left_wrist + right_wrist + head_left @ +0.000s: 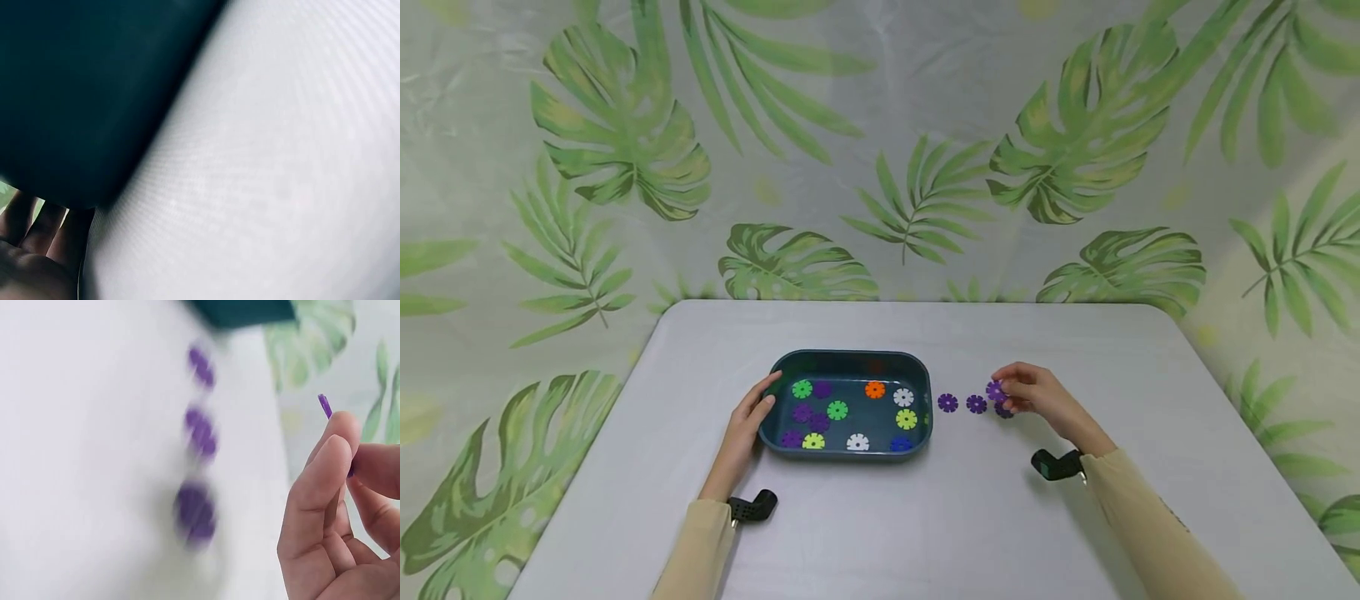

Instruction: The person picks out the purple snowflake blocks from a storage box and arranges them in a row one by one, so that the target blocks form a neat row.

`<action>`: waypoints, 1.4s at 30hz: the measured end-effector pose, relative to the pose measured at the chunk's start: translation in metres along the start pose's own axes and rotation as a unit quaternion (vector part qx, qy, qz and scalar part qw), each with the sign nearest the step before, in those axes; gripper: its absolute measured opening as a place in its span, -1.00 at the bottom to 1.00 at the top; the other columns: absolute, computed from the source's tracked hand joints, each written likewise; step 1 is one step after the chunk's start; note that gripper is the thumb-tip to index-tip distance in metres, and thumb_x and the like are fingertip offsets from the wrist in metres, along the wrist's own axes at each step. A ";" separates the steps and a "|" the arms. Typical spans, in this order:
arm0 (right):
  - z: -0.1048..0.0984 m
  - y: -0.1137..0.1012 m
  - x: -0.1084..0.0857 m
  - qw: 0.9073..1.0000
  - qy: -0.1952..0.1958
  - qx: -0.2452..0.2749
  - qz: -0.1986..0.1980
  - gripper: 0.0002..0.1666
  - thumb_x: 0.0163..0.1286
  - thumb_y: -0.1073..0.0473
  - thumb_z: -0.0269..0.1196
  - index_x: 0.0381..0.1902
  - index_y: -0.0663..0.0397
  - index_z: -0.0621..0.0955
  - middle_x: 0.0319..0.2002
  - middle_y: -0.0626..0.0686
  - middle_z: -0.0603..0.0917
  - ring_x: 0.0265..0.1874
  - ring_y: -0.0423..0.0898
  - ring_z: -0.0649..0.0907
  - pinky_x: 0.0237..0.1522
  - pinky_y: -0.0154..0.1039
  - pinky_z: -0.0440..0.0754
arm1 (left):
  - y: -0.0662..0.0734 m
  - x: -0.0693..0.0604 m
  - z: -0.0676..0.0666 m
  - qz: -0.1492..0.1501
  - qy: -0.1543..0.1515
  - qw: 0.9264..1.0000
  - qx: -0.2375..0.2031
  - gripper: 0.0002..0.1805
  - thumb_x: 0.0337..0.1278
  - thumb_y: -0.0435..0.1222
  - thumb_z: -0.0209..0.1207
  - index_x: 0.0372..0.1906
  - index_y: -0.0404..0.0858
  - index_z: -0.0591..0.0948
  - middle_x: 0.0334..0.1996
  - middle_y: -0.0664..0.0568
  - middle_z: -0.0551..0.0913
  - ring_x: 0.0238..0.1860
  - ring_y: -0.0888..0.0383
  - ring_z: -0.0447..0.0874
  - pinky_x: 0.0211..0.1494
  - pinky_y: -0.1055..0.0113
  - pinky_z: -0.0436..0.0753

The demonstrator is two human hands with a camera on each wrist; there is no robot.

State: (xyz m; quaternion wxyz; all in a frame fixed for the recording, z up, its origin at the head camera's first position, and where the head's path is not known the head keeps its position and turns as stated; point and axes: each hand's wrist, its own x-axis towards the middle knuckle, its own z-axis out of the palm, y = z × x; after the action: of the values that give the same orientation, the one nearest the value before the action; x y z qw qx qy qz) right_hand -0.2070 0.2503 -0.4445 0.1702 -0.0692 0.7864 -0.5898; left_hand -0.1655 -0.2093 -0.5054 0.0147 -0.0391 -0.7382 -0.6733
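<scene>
My right hand (1037,397) pinches a purple notched disc (996,391) between thumb and fingers, raised above the table. In the right wrist view only a thin edge of this purple disc (324,405) shows past the fingertips. Below it, three purple discs lie in a row on the table: one near the tray (947,403), one in the middle (976,404), and one partly hidden by the hand (1003,411). My left hand (747,425) holds the left rim of a dark teal tray (850,455); in the left wrist view its fingers (47,228) lie against the tray wall.
Inside the tray lie several loose discs, among them green (837,410), orange (875,389), white (903,397), yellow (906,419), blue (901,445) and purple (802,412) ones. A white table (880,533) carries everything, and a leaf-printed curtain (925,100) hangs behind it.
</scene>
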 end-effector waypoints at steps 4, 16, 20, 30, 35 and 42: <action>-0.023 0.021 -0.012 0.999 0.029 -0.013 0.023 -0.62 0.46 0.32 0.04 0.09 0.57 0.38 -0.31 0.09 0.55 -0.44 -0.16 0.59 -0.31 -0.23 0.65 | -0.001 -0.001 0.000 -0.002 0.001 1.000 -0.001 -0.55 0.48 -0.19 -0.08 0.40 -0.05 0.34 0.42 0.10 0.19 0.44 0.17 -0.01 0.45 0.09 -0.02; -0.030 0.041 -0.013 0.984 0.077 -0.156 0.043 -0.72 0.44 0.37 0.01 0.00 0.47 0.49 -0.21 0.28 0.56 -0.49 -0.09 0.61 -0.43 -0.26 0.65 | -0.001 0.001 0.000 -0.002 0.002 1.000 -0.003 -0.55 0.48 -0.20 -0.08 0.39 -0.06 0.35 0.42 0.08 0.20 0.44 0.14 -0.01 0.45 0.06 -0.02; -0.017 0.024 -0.006 0.989 0.071 -0.125 0.013 -0.69 0.44 0.35 0.02 0.04 0.48 0.47 -0.11 0.37 0.51 -0.46 -0.06 0.62 -0.38 -0.23 0.66 | -0.001 0.000 0.000 -0.001 0.003 1.000 -0.005 -0.55 0.48 -0.21 -0.08 0.39 -0.06 0.35 0.42 0.09 0.20 0.44 0.15 0.00 0.45 0.07 -0.01; 0.068 -0.045 0.032 0.998 -0.040 -0.021 -0.042 -0.64 0.47 0.24 0.05 0.08 0.43 0.47 -0.04 0.37 0.52 -0.33 0.06 0.62 -0.20 -0.12 0.66 | -0.002 0.001 0.000 -0.003 0.004 1.000 -0.004 -0.55 0.48 -0.20 -0.08 0.39 -0.04 0.36 0.42 0.10 0.20 0.44 0.16 0.00 0.45 0.08 -0.01; 0.118 -0.068 0.051 0.992 -0.119 0.004 -0.046 -0.64 0.47 0.24 0.07 0.09 0.41 0.48 -0.07 0.28 0.58 -0.36 0.01 0.63 -0.20 -0.11 0.67 | -0.002 0.001 0.000 -0.003 0.003 1.000 -0.003 -0.55 0.48 -0.20 -0.08 0.39 -0.04 0.36 0.42 0.10 0.20 0.44 0.16 -0.01 0.45 0.08 -0.02; 0.177 -0.075 0.071 0.980 -0.195 0.012 -0.039 -0.68 0.47 0.30 0.05 0.08 0.41 0.49 0.03 0.37 0.52 -0.41 -0.08 0.64 -0.26 -0.16 0.68 | 0.000 0.000 0.001 -0.004 0.005 1.000 -0.003 -0.55 0.48 -0.20 -0.08 0.39 -0.05 0.35 0.42 0.10 0.21 0.44 0.17 0.00 0.45 0.08 -0.01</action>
State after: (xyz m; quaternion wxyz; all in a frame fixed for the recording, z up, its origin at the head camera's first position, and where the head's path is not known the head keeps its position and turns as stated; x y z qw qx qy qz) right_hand -0.2182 0.0461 -0.4295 0.2977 -0.2116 0.7279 -0.5803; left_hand -0.1656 -0.2087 -0.5057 0.0158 -0.0327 -0.7364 -0.6756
